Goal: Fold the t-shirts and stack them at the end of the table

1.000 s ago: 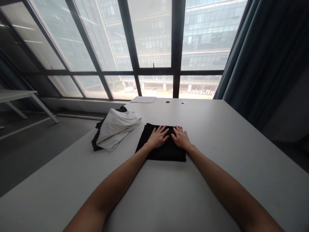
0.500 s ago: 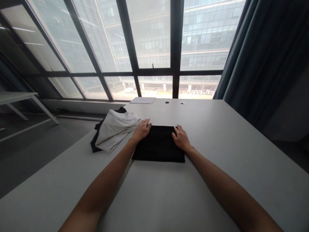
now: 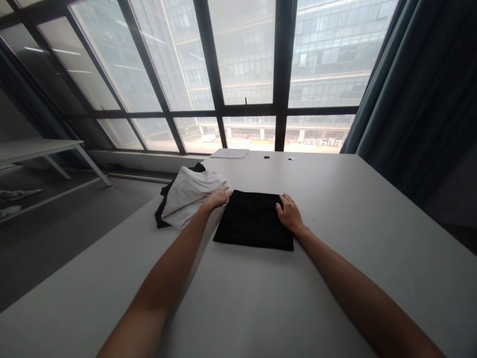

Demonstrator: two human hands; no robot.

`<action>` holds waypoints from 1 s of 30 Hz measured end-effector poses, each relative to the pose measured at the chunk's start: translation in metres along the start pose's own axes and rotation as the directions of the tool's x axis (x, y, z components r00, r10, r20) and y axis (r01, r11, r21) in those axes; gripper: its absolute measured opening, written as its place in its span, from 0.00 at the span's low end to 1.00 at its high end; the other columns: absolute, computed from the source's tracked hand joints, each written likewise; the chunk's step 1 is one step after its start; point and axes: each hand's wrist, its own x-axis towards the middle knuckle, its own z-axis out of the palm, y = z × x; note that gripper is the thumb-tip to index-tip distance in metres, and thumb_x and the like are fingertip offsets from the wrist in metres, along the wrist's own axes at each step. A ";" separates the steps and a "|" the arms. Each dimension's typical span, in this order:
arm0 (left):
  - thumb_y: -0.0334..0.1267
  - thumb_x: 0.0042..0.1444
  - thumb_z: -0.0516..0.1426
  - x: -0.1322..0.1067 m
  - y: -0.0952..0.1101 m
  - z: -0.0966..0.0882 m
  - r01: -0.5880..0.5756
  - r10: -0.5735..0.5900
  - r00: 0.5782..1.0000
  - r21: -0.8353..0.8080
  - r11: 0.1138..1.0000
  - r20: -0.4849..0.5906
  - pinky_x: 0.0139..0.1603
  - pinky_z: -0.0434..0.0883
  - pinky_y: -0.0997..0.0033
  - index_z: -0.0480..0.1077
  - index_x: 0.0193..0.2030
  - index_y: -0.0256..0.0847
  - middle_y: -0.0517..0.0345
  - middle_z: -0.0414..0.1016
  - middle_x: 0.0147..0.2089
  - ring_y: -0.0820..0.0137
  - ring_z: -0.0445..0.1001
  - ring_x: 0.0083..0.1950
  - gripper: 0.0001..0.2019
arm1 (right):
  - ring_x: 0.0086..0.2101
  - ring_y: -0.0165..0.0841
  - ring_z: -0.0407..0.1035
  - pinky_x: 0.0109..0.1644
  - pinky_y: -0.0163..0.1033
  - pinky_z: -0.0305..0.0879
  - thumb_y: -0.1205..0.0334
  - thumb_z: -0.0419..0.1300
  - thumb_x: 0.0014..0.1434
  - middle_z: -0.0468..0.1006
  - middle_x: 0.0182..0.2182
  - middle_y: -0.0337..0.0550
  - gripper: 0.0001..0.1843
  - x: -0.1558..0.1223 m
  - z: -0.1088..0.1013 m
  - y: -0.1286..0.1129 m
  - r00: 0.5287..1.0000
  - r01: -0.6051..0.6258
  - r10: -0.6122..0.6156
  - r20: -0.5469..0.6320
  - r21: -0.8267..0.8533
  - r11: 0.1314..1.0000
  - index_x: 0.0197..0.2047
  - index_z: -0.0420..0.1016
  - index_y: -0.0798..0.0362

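A black folded cloth (image 3: 253,221) lies flat on the grey table (image 3: 335,238). My left hand (image 3: 218,198) rests at its far left corner, fingers stretched out, and touches the edge of a white garment (image 3: 188,196). At the cloth's right edge my right hand (image 3: 288,214) lies with its fingers a little bent over the fabric. Neither hand lifts anything.
The white garment lies on a dark one (image 3: 161,214) near the table's left edge. A sheet of paper (image 3: 230,153) and two cable holes (image 3: 266,157) are at the far edge by the window. A curtain (image 3: 410,99) hangs right; another table (image 3: 37,146) stands left.
Both hands slid apart from the middle of the black cloth to its left and right edges. The view shifted slightly to the left.
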 end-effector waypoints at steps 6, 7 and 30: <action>0.50 0.47 0.70 -0.023 0.004 -0.017 0.264 -0.219 0.921 -0.102 0.959 0.323 0.34 0.78 0.67 0.68 0.61 0.37 0.52 0.79 0.35 0.62 0.80 0.33 0.37 | 0.61 0.46 0.63 0.64 0.46 0.59 0.58 0.48 0.67 0.69 0.62 0.59 0.27 0.001 -0.019 -0.003 0.988 -0.131 0.130 -0.083 -0.006 0.991 0.64 0.67 0.60; 0.49 0.43 0.72 -0.025 0.006 -0.016 0.277 -0.224 0.915 -0.119 0.953 0.335 0.33 0.77 0.68 0.70 0.57 0.37 0.53 0.79 0.33 0.62 0.79 0.32 0.36 | 0.59 0.47 0.66 0.62 0.48 0.62 0.58 0.49 0.66 0.72 0.60 0.60 0.26 0.002 -0.025 -0.002 0.983 -0.179 0.178 -0.049 -0.010 0.984 0.63 0.69 0.60; 0.43 0.47 0.69 -0.045 0.027 -0.018 0.188 -0.128 0.971 -0.319 0.929 0.200 0.34 0.75 0.72 0.63 0.65 0.42 0.50 0.79 0.47 0.63 0.79 0.42 0.37 | 0.37 0.39 0.78 0.38 0.37 0.73 0.64 0.62 0.51 0.82 0.39 0.48 0.30 -0.025 -0.040 0.000 0.922 -0.373 0.274 0.273 0.444 0.815 0.58 0.65 0.58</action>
